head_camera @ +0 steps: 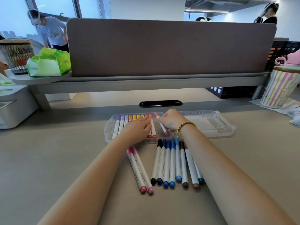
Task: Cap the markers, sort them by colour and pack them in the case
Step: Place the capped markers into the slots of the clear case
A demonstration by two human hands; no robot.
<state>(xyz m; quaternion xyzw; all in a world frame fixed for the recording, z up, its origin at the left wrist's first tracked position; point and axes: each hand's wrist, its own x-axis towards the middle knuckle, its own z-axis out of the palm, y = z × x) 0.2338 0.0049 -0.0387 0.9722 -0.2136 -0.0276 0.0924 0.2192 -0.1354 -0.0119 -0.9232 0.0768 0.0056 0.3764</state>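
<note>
Small print on the pink markers (139,169) is too blurred to read.

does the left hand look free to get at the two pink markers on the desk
Probably yes: the left hand lies flat on the markers in the case, holding nothing, and the pink markers lie uncovered just below its wrist.

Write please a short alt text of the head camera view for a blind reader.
The right hand lowers a coral marker into a clear case while the left hand rests on markers already packed. Two pink markers and a row of dark and blue markers lie on the desk.
</note>
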